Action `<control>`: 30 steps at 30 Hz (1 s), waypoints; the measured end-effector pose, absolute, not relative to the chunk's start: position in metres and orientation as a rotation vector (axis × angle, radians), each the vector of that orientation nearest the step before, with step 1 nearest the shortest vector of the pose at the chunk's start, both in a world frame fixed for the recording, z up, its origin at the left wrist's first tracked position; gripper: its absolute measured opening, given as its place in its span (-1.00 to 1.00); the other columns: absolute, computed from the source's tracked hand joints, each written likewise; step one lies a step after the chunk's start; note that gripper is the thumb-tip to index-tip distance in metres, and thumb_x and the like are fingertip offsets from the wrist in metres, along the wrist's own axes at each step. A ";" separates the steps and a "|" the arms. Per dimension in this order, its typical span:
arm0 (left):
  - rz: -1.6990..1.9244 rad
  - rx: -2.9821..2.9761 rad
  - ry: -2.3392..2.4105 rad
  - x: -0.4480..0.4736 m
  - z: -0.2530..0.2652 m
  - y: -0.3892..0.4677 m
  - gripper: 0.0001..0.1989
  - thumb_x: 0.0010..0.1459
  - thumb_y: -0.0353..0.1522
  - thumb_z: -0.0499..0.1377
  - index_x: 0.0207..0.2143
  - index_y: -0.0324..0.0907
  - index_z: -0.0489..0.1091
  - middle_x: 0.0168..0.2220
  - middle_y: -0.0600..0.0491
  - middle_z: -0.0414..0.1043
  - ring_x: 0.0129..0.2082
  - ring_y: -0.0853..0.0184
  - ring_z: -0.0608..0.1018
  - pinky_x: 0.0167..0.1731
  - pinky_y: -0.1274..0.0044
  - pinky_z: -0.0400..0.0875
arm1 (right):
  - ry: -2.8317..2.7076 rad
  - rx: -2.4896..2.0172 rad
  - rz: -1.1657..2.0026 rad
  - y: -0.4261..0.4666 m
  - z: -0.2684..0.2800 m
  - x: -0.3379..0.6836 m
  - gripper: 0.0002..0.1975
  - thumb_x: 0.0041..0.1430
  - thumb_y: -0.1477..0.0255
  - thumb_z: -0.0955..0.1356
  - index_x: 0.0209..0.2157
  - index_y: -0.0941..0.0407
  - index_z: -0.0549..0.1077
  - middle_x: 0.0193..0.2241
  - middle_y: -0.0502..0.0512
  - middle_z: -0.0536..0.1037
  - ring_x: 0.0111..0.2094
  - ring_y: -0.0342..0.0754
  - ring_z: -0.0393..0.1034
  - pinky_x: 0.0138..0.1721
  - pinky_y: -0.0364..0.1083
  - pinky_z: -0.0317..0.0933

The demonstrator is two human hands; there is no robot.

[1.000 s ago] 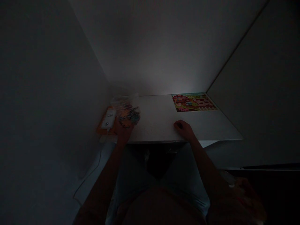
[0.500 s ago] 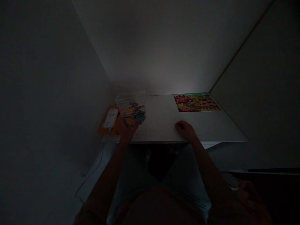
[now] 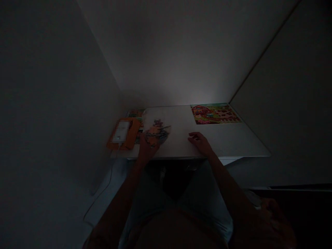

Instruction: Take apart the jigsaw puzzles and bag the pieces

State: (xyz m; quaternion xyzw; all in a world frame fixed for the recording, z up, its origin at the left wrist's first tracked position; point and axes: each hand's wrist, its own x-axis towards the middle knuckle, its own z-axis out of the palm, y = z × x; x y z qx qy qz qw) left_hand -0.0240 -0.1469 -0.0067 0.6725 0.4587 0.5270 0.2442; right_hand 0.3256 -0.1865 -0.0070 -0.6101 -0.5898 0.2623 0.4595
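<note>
My left hand [image 3: 147, 149] grips the lower part of a clear plastic bag [image 3: 157, 133] full of small colourful pieces that look like jigsaw pieces. The bag is at the left of the white table [image 3: 178, 117], near its front edge. My right hand [image 3: 200, 142] is over the front of the table, to the right of the bag, with its fingers partly apart and nothing visible in them. Behind the right hand lies a flat farm picture [image 3: 215, 113] with a red barn. The scene is dim.
A white device with a cable [image 3: 120, 133] rests on an orange case [image 3: 133, 133] at the table's left end. Beside the case another printed sheet [image 3: 136, 113] shows in part. Walls border the table at the back and on both sides.
My left hand has moved the bag to the right and lower, uncovering the printed sheet and more of the orange case. My right hand has shifted slightly left and its curled fingers have opened.
</note>
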 end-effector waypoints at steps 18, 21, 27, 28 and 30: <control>1.176 2.165 1.195 -0.017 -0.029 -0.143 0.46 -0.15 0.23 0.65 0.59 -0.10 0.00 0.49 -0.40 0.20 0.52 -0.31 0.38 0.45 -0.14 0.38 | -1.483 -1.191 0.479 -0.130 0.093 0.232 -0.59 0.58 -0.05 0.25 -0.12 -0.02 0.46 -0.11 0.17 0.58 -0.03 0.15 0.51 0.19 0.17 0.46; 1.043 2.264 1.291 -0.036 -0.034 -0.136 0.42 -0.14 0.32 0.59 0.56 -0.13 0.13 0.49 -0.42 0.26 0.52 -0.37 0.37 0.51 -0.22 0.25 | -1.451 -1.245 0.408 -0.119 0.095 0.240 -0.57 0.57 -0.07 0.24 -0.11 -0.02 0.45 -0.08 0.20 0.57 -0.01 0.17 0.51 0.20 0.18 0.45; 1.011 2.368 1.379 -0.034 -0.046 -0.138 0.25 0.07 0.32 0.48 0.57 -0.18 0.23 0.46 -0.45 0.36 0.50 -0.43 0.39 0.48 -0.23 0.27 | -1.660 -1.463 0.275 -0.099 0.097 0.263 -0.62 0.56 0.01 0.27 -0.11 -0.03 0.54 -0.10 0.21 0.58 -0.01 0.20 0.51 0.15 0.16 0.44; 1.015 2.374 1.386 -0.032 -0.047 -0.140 0.23 0.09 0.32 0.47 0.57 -0.17 0.24 0.45 -0.44 0.37 0.50 -0.43 0.40 0.48 -0.23 0.28 | -1.706 -1.481 0.301 -0.096 0.099 0.263 -0.65 0.55 0.03 0.29 -0.11 -0.03 0.55 -0.14 0.19 0.60 -0.05 0.19 0.53 0.10 0.15 0.44; 1.015 2.378 1.396 -0.029 -0.047 -0.142 0.23 0.10 0.33 0.45 0.57 -0.16 0.22 0.45 -0.43 0.37 0.49 -0.43 0.40 0.47 -0.23 0.28 | -1.743 -1.511 0.382 -0.088 0.104 0.257 -0.68 0.52 0.04 0.32 -0.11 -0.03 0.55 -0.24 0.13 0.63 -0.15 0.18 0.56 0.00 0.11 0.43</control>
